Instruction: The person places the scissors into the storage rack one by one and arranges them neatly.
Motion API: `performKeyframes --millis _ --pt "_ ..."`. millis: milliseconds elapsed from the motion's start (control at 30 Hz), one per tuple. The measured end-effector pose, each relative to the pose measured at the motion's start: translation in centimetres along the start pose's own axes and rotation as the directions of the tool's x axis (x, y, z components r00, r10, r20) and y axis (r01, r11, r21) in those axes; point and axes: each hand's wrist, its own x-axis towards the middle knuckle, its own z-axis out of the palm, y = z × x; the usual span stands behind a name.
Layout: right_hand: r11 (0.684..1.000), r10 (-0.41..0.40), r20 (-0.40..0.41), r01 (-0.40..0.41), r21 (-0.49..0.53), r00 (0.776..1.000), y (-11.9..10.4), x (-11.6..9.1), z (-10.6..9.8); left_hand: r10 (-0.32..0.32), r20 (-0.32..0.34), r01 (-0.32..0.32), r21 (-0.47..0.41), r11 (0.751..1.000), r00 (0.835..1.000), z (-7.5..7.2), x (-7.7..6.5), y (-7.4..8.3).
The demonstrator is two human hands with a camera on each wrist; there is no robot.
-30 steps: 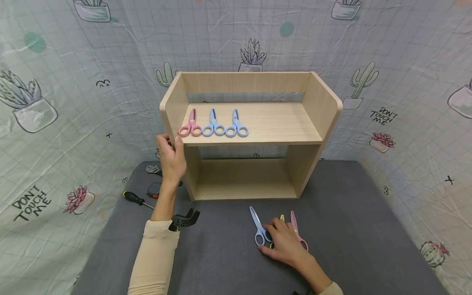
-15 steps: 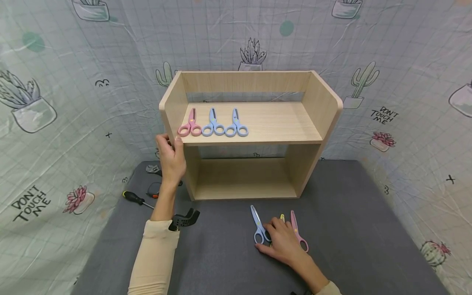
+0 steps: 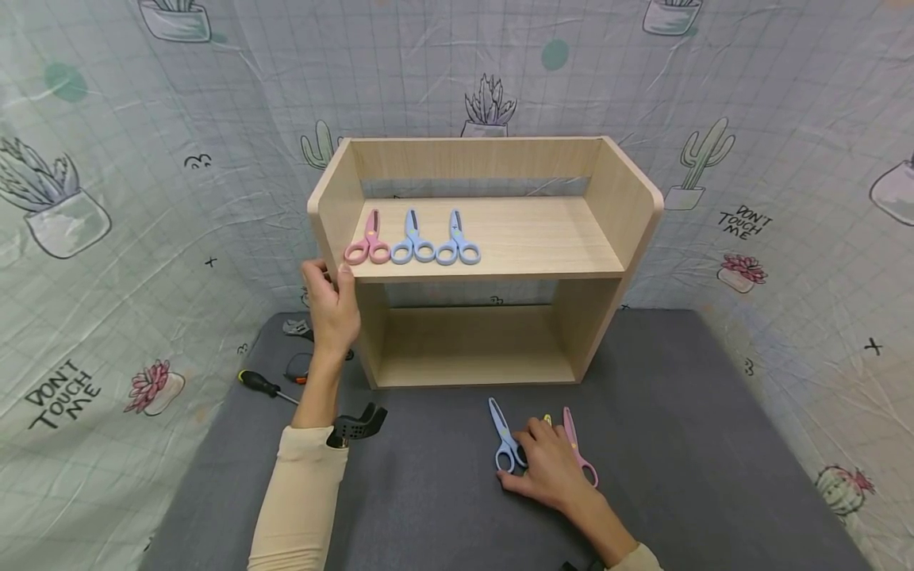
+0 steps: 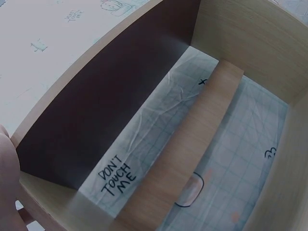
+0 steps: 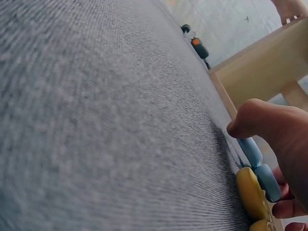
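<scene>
In the head view my left hand (image 3: 332, 311) grips the left side panel of a light wooden shelf unit (image 3: 493, 277), thumb on its front edge. One pair of pink scissors (image 3: 370, 240) and two pairs of blue scissors lie in a row on the upper board, blades pointing back. On the grey table before the unit, my right hand (image 3: 548, 468) pinches another pair of blue scissors (image 3: 505, 445) by the handles, its thumb at the near loop. Yellow scissors (image 5: 251, 192) lie partly hidden beneath that hand. To its right are pink scissors (image 3: 580, 450).
A screwdriver (image 3: 264, 386) with a black and yellow handle lies left of the unit. Behind the left forearm are an adjustable wrench (image 3: 295, 327) and a dark tool with an orange part, partly covered. Cloth printed with cacti (image 3: 703, 159) hangs around the table.
The blue scissors under my right hand have shifted very slightly to the right, and the thumb has moved a little on their handle. My left hand has stayed at the side panel.
</scene>
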Motion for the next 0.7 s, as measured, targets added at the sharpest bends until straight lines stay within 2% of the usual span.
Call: performKeyframes --millis 333,700 --pt "1.0 0.012 -0.007 -0.012 0.023 1.0 -0.17 0.31 -0.39 -0.008 0.001 0.008 0.005 1.0 1.0 0.02 -0.02 0.01" --pt "0.999 -0.032 -0.089 0.035 0.035 0.995 -0.21 0.65 -0.96 -0.003 -0.017 0.003 -0.017 1.0 1.0 0.33 0.06 0.02"
